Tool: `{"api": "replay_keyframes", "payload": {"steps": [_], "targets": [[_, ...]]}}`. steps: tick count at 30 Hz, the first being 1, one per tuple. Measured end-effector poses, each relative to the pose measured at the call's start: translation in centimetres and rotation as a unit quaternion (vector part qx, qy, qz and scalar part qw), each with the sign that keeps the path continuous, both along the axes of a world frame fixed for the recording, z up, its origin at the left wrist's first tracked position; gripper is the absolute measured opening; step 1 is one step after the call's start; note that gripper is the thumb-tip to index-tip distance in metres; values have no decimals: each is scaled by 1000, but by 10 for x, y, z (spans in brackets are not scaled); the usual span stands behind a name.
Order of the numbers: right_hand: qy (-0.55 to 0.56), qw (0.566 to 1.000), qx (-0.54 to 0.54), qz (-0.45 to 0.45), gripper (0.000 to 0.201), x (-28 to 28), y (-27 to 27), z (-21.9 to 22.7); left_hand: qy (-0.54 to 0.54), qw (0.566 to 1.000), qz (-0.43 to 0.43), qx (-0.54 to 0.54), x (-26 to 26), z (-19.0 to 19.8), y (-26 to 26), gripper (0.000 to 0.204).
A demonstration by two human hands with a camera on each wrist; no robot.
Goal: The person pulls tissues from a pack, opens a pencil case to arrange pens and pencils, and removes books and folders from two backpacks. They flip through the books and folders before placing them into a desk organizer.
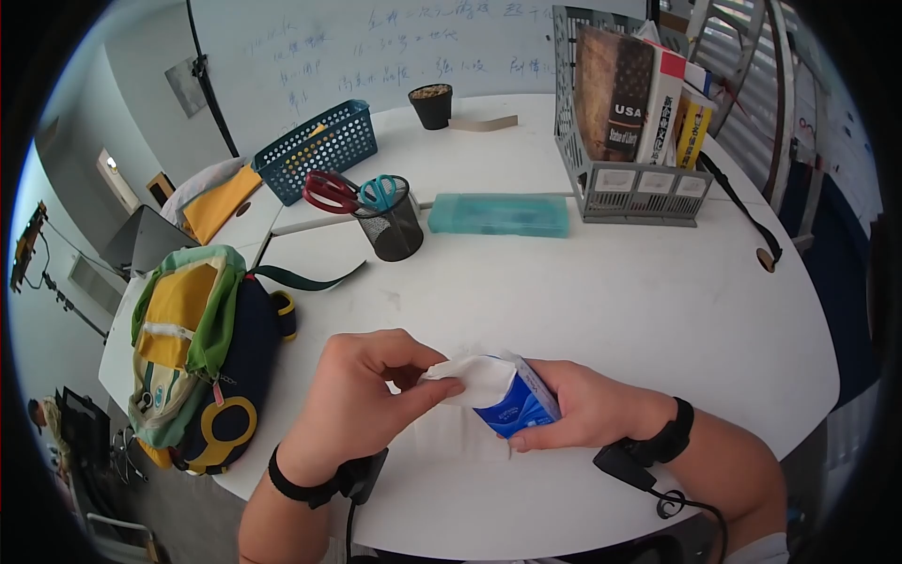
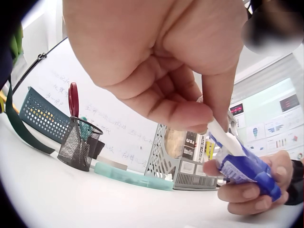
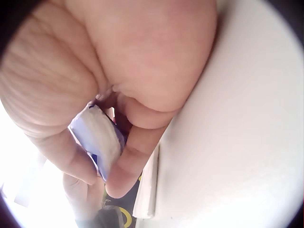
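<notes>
A blue and white tissue pack is gripped in my right hand, with the thumb on its near side and the fingers behind it. Out of the pack's left end comes a white tissue. My left hand pinches this tissue between thumb and forefinger, just left of the pack. In the left wrist view the tissue runs from the pinching fingertips into the pack. The right wrist view shows the pack between thumb and fingers, close over the white table.
Left of the hands lies a green, yellow and navy backpack. Behind them on the table stand a mesh pen holder with scissors, a teal case and a grey rack of books. Farther back are a blue basket and a small pot.
</notes>
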State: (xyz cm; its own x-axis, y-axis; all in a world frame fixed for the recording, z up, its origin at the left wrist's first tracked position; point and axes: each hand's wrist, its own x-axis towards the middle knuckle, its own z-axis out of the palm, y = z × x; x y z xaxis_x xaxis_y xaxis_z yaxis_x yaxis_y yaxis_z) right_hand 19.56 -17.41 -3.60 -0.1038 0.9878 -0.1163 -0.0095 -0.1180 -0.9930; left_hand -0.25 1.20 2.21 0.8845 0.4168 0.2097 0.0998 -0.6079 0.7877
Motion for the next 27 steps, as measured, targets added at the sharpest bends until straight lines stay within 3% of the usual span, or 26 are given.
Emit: {"api": "replay_keyframes", "payload": {"steps": [8, 12, 15, 17, 27], "targets": [[44, 997, -48, -45, 62, -5, 1, 2, 55, 998, 17, 25, -4, 9, 0, 21], [39, 998, -35, -28, 58, -5, 1, 1, -6, 999, -4, 37, 5, -3, -9, 21], [-51, 999, -10, 1, 55, -6, 1, 2, 20, 999, 10, 24, 8, -1, -17, 20], [30, 998, -51, -19, 53, -8, 0, 2, 20, 999, 27, 24, 8, -3, -16, 19], [101, 993, -33, -46, 48, -8, 2, -6, 56, 996, 57, 44, 7, 0, -10, 25]]}}
